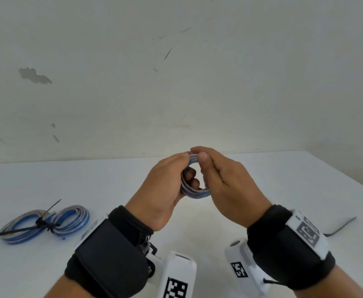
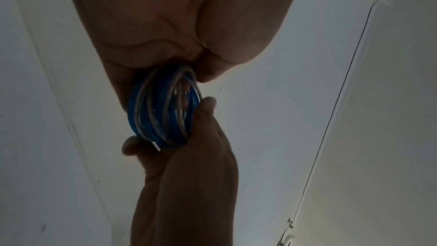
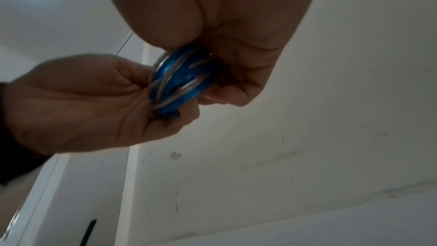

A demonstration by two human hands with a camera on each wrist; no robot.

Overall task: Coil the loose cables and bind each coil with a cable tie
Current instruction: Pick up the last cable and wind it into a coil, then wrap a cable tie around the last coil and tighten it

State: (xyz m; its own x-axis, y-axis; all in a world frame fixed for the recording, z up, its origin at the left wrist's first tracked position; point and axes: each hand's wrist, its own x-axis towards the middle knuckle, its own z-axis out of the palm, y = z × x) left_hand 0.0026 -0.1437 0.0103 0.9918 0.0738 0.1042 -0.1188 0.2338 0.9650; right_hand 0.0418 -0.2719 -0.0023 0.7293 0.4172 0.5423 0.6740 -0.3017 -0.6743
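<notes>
A small coil of blue and silver cable is held up above the white table between both hands. My left hand grips its left side, with fingers curled through the loop. My right hand pinches the coil's top between thumb and forefinger. Seen from the left wrist, the coil sits between the two hands; the right wrist view shows the coil in the same grip. No tie is visible on this coil.
Two blue and silver coils lie at the table's left, bound with black cable ties whose long tails stick out. A thin dark line lies at the right. A scuffed wall stands behind.
</notes>
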